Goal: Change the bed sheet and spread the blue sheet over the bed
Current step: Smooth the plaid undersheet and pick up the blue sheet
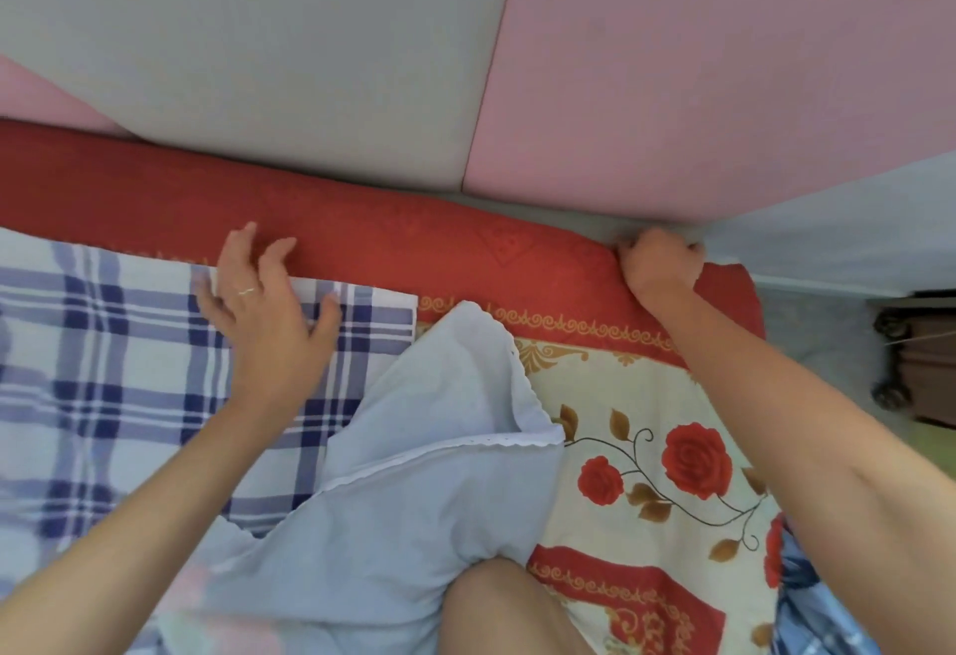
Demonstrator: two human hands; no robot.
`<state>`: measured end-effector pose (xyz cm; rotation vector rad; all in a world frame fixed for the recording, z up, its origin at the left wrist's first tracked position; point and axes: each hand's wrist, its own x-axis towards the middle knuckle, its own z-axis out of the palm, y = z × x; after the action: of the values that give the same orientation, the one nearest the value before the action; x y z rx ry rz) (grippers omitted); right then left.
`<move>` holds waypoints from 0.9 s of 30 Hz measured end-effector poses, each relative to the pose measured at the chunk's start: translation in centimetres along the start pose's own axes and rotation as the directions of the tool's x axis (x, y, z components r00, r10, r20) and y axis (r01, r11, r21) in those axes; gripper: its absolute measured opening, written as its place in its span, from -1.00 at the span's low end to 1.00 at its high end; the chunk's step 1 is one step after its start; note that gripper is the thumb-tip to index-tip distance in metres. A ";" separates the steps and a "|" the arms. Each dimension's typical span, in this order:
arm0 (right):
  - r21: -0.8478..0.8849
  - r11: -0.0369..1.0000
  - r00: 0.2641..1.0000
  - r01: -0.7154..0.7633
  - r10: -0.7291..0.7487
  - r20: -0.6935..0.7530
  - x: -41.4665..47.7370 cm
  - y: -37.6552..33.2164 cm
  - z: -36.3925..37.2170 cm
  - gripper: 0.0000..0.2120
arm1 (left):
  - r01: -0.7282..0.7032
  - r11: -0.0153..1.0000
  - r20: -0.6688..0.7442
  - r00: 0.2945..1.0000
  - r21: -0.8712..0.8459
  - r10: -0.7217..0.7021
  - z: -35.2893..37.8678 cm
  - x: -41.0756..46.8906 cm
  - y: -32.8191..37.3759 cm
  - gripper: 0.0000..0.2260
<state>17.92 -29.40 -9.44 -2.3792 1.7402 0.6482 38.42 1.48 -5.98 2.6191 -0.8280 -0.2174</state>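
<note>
- At the far edge of the bed point(129, 173), against the wall point(310, 59), your left hand point(264, 313) lies flat on the blue checked sheet point(103, 370), fingers spread wide near its top hem.
- Your right hand point(659, 261) is curled tight over the far right corner of the flowered sheet point(646, 385), gripping its red border.
- The blue checked sheet covers only the left part of the bed; its free corner ends just beside a pale blue cloth point(424, 447) lying mid-bed.
- Expect the sheet to be light, thin and limp: it likely wrinkles and slides over the layer beneath.
- Take it at the hem or that free corner, pinch a fold and draw it taut; pushing with a flat palm probably bunches it.
</note>
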 end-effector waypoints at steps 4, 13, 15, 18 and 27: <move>0.319 0.918 0.897 0.236 -0.079 -0.435 -3.9 -2.5 -0.3 -0.77 | 0.495 0.867 0.039 0.869 -0.053 -0.494 -0.4 -0.9 -2.6 -0.08; 0.030 0.948 0.946 0.317 -0.314 -0.084 -4.5 -4.5 0.3 -0.28 | 0.776 0.611 0.030 0.622 -0.159 -0.782 -3.5 1.2 -8.4 0.17; 0.010 0.976 0.976 0.218 -0.218 -0.023 -4.1 -5.3 -0.7 -0.40 | 0.862 0.488 0.163 0.505 -0.134 -0.847 -4.2 0.9 -9.7 0.21; -0.067 0.956 0.948 0.286 -0.292 -0.124 -5.1 -9.0 -2.3 -0.61 | 0.900 0.435 0.330 0.417 -0.020 -0.847 -3.8 1.4 -9.7 0.34; 0.078 0.855 0.854 0.513 -0.499 -0.145 -6.4 -17.5 -0.9 -0.38 | 0.893 0.447 0.487 0.368 0.050 -0.792 -4.5 2.5 -10.3 0.39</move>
<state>32.96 -18.33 -8.65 -2.6702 1.0546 0.3193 47.01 9.17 -6.16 2.5134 0.5813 -1.1660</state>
